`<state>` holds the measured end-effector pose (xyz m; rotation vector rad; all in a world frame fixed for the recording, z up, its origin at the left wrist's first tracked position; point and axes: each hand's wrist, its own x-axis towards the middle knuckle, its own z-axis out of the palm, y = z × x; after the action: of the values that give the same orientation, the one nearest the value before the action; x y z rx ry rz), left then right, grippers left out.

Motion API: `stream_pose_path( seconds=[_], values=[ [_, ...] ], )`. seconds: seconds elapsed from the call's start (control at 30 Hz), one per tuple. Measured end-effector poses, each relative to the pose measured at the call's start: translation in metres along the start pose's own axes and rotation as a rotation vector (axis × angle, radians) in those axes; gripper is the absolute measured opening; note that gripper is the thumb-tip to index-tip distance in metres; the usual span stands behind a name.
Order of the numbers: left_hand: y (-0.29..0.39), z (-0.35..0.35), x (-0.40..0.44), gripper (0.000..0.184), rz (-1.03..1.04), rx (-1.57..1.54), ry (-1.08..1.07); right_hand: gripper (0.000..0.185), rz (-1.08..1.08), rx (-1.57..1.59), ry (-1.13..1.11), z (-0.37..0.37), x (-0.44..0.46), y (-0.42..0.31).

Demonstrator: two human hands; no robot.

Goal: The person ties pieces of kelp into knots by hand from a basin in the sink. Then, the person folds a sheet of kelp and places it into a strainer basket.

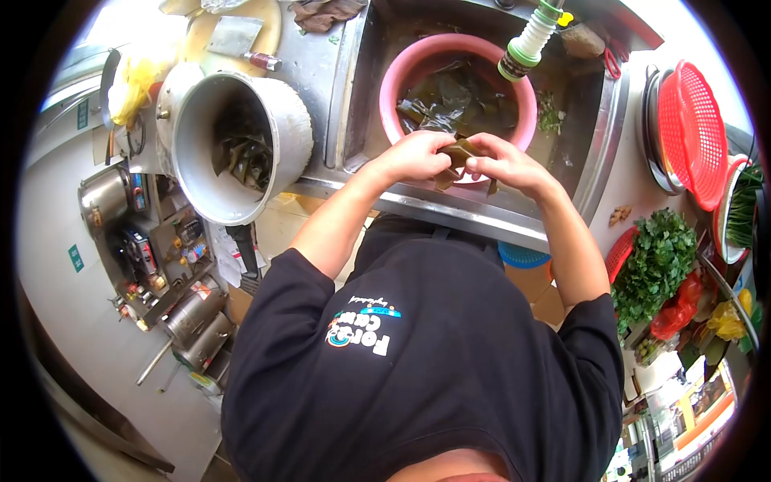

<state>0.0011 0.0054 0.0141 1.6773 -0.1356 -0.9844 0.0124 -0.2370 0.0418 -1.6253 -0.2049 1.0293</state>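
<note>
Both hands are at the near rim of a pink basin (pixel 389 100), which stands in the metal sink and holds water with dark green kelp pieces (pixel 454 92). My left hand (pixel 414 157) is closed on one side of an olive-brown piece of kelp (pixel 459 154). My right hand (pixel 510 163) pinches the other side of it between thumb and fingers. Part of the kelp hangs below the fingers. To the left, a large metal pot (pixel 293 120) has more dark kelp (pixel 245 157) inside.
Above the basin's right rim hangs a green-and-white faucet hose (pixel 526 48). A cleaver (pixel 237 36) lies on a round cutting board (pixel 273 20) at upper left. Red colander (pixel 695 132) and leafy greens (pixel 658 257) are on the right. The sink's front edge (pixel 401 201) runs below my wrists.
</note>
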Motion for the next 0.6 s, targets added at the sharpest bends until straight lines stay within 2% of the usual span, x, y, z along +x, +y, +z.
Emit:
stream_pose_path(
  seconds=[0.03, 0.1, 0.17, 0.2, 0.23, 0.3, 0.37, 0.43, 0.6],
  values=[
    [0.012, 0.003, -0.002, 0.025, 0.063, 0.129, 0.024, 0.041, 0.122, 0.183, -0.073, 0.004, 0.005, -0.005],
    [0.028, 0.007, -0.005, 0.02, 0.009, 0.24, 0.034, 0.038, 0.087, 0.178, -0.085, 0.009, 0.014, 0.0],
    [0.031, 0.009, -0.007, 0.015, 0.089, 0.725, 0.123, 0.035, 0.181, 0.144, -0.057, 0.013, 0.021, 0.004],
    [0.037, 0.01, -0.01, 0.014, 0.092, 0.729, 0.114, 0.03, 0.169, 0.057, -0.028, 0.016, 0.025, 0.008],
    [0.036, 0.011, -0.011, 0.014, 0.092, 0.729, 0.116, 0.03, 0.168, 0.057, -0.028, 0.019, 0.028, 0.011],
    [0.031, 0.016, -0.011, 0.014, 0.159, 0.873, 0.121, 0.036, 0.02, -0.254, 0.073, 0.025, 0.032, 0.008],
    [0.024, 0.022, -0.01, 0.014, 0.24, 0.918, 0.19, 0.034, 0.019, -0.367, 0.101, 0.033, 0.03, -0.005],
    [0.024, 0.026, -0.01, 0.011, 0.265, 0.884, 0.258, 0.029, 0.016, -0.814, 0.202, 0.04, 0.031, -0.012],
    [0.007, 0.026, -0.006, 0.012, 0.347, 0.771, 0.348, 0.025, -0.087, -0.854, 0.27, 0.045, 0.03, -0.002]
  ],
)
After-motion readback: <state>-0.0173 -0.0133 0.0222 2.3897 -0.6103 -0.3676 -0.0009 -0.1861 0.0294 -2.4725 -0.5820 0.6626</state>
